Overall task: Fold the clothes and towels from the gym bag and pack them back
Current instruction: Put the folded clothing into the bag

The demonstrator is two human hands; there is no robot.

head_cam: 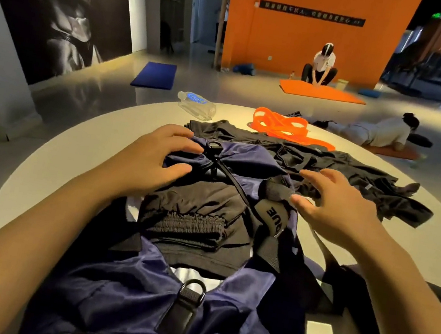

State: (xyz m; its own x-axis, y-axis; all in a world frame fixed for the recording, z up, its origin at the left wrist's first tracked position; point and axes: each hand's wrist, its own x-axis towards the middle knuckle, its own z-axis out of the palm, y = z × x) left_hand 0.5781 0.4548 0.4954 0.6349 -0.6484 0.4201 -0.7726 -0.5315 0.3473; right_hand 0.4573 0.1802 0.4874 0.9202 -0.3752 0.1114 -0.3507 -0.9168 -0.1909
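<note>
Gym bag (133, 298): on surface (77, 143), unzipped. Folded black garment (198, 221): packed inside. Loose black clothes (330, 167): beyond bag, unfolded, pending. Left hand (154, 155), right hand (335, 203): apart, fingers spread, holding nothing. Judged partway.

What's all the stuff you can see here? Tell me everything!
gym bag: one, navy blue, open on the table, nearest the camera
folded clothes: one black stack, inside the bag's opening
loose clothes: black heap, on the table beyond the bag
bands: orange tangle, far side of the table
water bottle: one, clear with blue label, lying on the far table edge
table: one, round, pale
floor mats: blue at left, orange by the orange wall
left hand: open, on the bag's far end
right hand: open, over the bag's strap
</note>
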